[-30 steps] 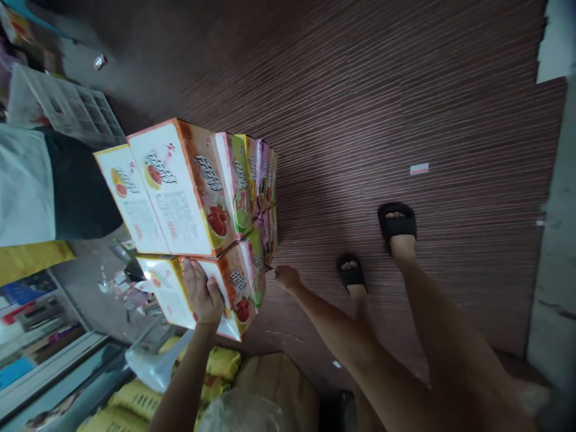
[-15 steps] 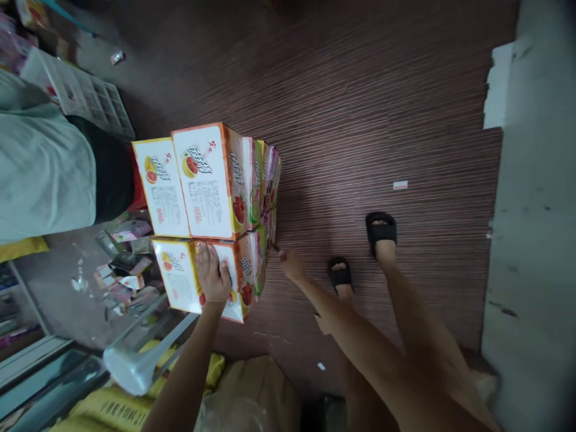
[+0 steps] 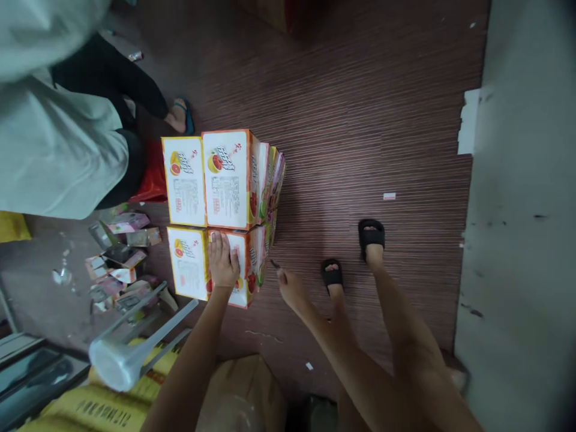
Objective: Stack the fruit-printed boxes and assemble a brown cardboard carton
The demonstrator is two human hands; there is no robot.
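Observation:
Several white and orange fruit-print cartons (image 3: 227,192) stand in stacks pressed together on the floor. My left hand (image 3: 222,264) lies flat with its fingers stretched on the top of the near carton (image 3: 240,246). Beside the stacks' right side, my right hand (image 3: 290,288) is closed around a thin dark thing (image 3: 274,264). Its tip points toward the cartons, with a small gap between; its kind is too small to make out.
A seated person (image 3: 76,156) in a pale shirt is at the left, one sandalled foot (image 3: 180,117) stretched out. Flattened packaging (image 3: 121,264) litters the floor. Near me are a clear plastic stool (image 3: 117,360), yellow sacks (image 3: 99,408) and a brown cardboard box (image 3: 247,384). A wall (image 3: 517,240) runs along the right.
My view has shifted, and the cartons appear further right. My right hand, with the thin dark thing, has drawn slightly away from the stacks. The other person has leaned in, and their foot now shows.

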